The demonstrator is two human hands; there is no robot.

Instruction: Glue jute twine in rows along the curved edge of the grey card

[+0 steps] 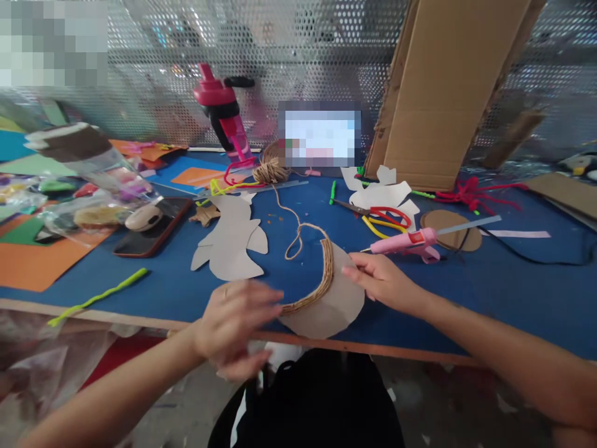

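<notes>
A rounded grey card piece (332, 306) lies at the near edge of the blue table (513, 292), with rows of jute twine (321, 274) laid along its curved left rim. My right hand (382, 281) pinches the card's upper right edge. My left hand (236, 326), blurred by motion, has its fingers closed at the lower end of the twine band. The loose twine runs back in a loop to a twine ball (269, 168).
A pink glue gun (405, 241) and red-handled scissors (377, 218) lie just beyond my right hand. A grey card cut-out (231, 239), a phone (152, 235), coloured paper, pipe cleaners, a pink bottle (224, 112) and a leaning cardboard sheet (443, 93) surround them.
</notes>
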